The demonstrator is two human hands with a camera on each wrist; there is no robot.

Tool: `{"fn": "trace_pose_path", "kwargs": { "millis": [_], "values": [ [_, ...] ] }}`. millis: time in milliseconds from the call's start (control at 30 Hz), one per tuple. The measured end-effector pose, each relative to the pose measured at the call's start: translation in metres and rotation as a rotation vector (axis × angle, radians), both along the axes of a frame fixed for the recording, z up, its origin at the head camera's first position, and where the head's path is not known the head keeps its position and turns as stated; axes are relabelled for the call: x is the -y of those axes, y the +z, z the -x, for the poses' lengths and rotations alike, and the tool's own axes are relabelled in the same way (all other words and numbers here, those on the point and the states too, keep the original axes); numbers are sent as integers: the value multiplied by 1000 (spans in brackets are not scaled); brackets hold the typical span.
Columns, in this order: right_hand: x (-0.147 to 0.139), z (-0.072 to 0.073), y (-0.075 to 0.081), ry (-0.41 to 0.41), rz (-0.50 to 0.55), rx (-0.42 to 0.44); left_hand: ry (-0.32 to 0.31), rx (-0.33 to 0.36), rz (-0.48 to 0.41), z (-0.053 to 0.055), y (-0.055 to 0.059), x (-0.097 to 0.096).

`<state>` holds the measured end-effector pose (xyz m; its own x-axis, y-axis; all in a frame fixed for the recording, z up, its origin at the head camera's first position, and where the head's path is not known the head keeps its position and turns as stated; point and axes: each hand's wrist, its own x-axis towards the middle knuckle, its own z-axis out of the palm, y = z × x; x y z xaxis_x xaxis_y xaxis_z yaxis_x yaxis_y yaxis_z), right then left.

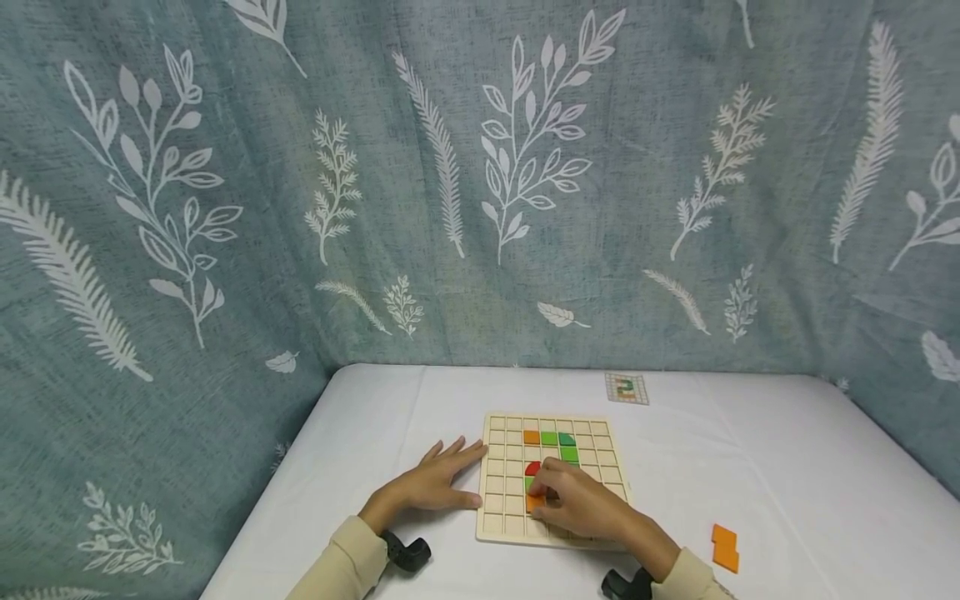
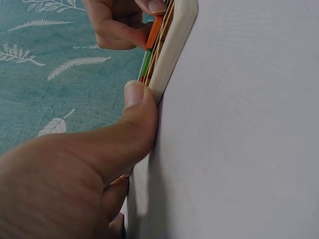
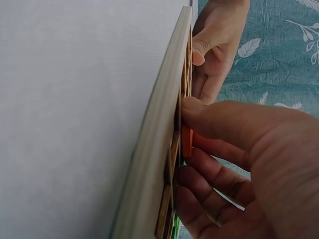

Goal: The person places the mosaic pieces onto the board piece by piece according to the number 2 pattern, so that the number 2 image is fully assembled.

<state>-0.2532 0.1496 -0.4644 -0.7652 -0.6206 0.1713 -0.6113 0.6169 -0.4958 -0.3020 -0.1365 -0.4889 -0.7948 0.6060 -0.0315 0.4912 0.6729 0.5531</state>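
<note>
A wooden grid board [image 1: 493, 505] lies on the white table. My right hand [image 1: 583, 503] pinches an orange square tile [image 1: 534, 503] between thumb and fingers, low in the board's grid. In the right wrist view this orange tile [image 3: 187, 140] stands proud of the grid beside the thumb. Just above it are a light green tile, partly hidden by the fingers, and a red rounded tile [image 1: 532, 468]. Farther up sit an orange tile [image 1: 532, 437], green tiles [image 1: 550, 438] and a dark green rounded tile [image 1: 566, 439]. My left hand [image 1: 435, 485], fingers spread, touches the board's left edge.
Two orange tiles [image 1: 725, 548] lie on the table to the right of the board. Behind the board is a small card [image 1: 626, 388] printed with a coloured grid pattern. A leaf-patterned curtain [image 1: 450, 167] hangs along the back and sides of the table.
</note>
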Motion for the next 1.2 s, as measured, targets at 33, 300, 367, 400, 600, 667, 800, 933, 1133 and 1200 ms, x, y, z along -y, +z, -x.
{"fn": "trace_pose_path", "kwargs": {
  "millis": [33, 300, 367, 400, 600, 667, 800, 933, 1133, 1200],
  "values": [
    [0, 0, 0, -1, -1, 3, 0, 1, -1, 0, 0, 0],
    [-1, 0, -1, -6, 13, 29, 10, 14, 6, -1, 0, -2],
    [-2, 0, -2, -1, 24, 40, 13, 17, 11, -2, 0, -3],
    [-2, 0, -3, 2, 28, 42, 11, 17, 13, -2, 0, -3],
    [-1, -1, 0, 4, 23, 4, 2, 5, 10, -1, 1, -1],
    [0, 0, 1, -1, 14, -6, 5, 0, 12, 0, 2, -1],
    [0, 0, 2, -6, 1, -14, 5, -1, 7, 0, 3, -2],
    [0, -2, 4, -6, -8, -20, -5, 0, 3, 0, 3, -2],
    [-4, -7, 13, 37, 43, -77, -3, -10, 13, -2, 3, -1],
    [-6, -9, 17, 55, 65, -114, 3, -6, 12, -2, 3, 0]
  ]
}}
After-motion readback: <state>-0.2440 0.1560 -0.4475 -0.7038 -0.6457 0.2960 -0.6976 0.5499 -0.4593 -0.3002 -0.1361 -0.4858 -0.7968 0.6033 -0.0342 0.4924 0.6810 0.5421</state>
